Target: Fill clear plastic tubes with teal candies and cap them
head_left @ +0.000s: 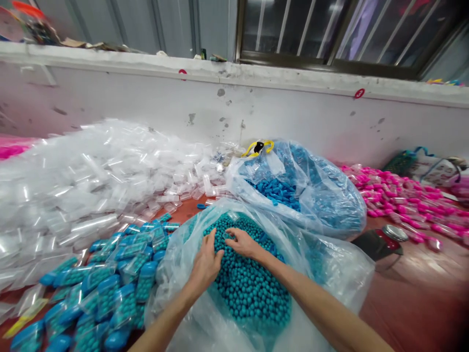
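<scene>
Teal beads: heaped inside clear plastic bag, toward near edge of red bench, about midway along.
Left hand: over beads at bag mouth, with thumb and fingers parted.
Right hand: just beside left, low over beads, with fingers curled; can't tell if gripping anything.
Bead-filled containers: blue-capped, piled beside bag toward bench near-left corner.
Clear containers: heaped along left half of bench back edge.
Blue parts: in second bag, just behind first.
Pink pieces: spread toward bench far-right corner.
Silver-topped item: near pink pieces.
</scene>
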`<state>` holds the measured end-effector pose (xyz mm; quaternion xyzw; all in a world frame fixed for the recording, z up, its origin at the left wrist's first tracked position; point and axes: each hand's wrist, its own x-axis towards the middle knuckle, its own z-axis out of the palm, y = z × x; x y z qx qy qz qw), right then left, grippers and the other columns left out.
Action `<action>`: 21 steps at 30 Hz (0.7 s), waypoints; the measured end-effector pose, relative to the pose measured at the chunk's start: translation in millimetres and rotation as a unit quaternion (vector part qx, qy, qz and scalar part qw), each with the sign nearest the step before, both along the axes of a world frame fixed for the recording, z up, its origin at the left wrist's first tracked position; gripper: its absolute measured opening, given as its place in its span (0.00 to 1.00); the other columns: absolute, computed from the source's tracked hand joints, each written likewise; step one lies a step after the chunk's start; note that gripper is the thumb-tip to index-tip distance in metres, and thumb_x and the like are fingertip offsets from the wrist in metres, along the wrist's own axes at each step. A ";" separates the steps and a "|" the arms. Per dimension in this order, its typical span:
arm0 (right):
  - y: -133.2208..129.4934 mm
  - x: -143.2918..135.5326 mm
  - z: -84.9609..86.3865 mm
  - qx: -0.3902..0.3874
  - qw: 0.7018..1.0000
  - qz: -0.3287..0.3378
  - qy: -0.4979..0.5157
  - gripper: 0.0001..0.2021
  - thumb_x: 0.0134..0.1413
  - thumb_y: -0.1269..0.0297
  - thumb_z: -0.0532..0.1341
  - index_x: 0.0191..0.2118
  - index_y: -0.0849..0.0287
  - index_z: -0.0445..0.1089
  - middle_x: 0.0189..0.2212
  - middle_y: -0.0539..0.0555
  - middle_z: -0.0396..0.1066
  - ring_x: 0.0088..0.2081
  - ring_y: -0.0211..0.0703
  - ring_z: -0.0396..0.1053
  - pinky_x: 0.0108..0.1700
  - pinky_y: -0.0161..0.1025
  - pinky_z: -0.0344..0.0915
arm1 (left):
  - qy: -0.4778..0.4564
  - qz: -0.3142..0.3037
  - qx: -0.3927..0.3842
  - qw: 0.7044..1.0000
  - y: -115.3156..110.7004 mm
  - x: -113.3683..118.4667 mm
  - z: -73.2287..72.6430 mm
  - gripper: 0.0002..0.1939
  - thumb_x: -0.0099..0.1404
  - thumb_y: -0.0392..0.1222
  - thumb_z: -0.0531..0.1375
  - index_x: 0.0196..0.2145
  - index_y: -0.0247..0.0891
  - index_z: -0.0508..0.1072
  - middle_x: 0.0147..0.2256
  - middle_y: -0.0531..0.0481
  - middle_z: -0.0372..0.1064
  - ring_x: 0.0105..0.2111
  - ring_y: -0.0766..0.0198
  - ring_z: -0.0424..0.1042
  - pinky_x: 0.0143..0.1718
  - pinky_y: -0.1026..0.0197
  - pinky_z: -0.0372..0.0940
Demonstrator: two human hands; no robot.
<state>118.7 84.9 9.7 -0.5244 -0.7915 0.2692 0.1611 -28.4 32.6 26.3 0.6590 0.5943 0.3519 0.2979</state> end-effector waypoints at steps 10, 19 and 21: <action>20.7 -9.0 2.4 -0.081 0.979 0.079 0.171 0.21 0.58 0.57 0.46 0.31 0.62 0.73 0.29 0.51 0.73 0.32 0.41 0.68 0.35 0.35 0.63 | 0.122 -0.002 -0.102 0.987 -21.0 -5.5 6.4 0.10 0.59 0.40 0.48 0.34 0.37 0.67 0.29 0.48 0.70 0.31 0.59 0.69 0.33 0.61 0.58; 48.0 -38.5 -21.8 -0.005 0.979 0.046 0.199 0.07 0.48 0.62 0.59 0.29 0.57 0.73 0.38 0.52 0.70 0.46 0.44 0.60 0.52 0.40 0.51 | 0.267 0.003 -0.172 0.948 -7.5 -7.0 -10.5 0.09 0.58 0.36 0.49 0.30 0.35 0.68 0.32 0.37 0.71 0.36 0.52 0.70 0.36 0.56 0.58; 40.9 -35.3 -30.7 -0.026 0.975 0.009 0.221 0.08 0.48 0.61 0.59 0.25 0.59 0.71 0.33 0.52 0.70 0.42 0.43 0.62 0.50 0.39 0.52 | 0.253 0.000 -0.180 0.951 -1.9 -4.9 -14.5 0.07 0.56 0.35 0.50 0.29 0.36 0.68 0.33 0.37 0.71 0.37 0.52 0.69 0.38 0.56 0.58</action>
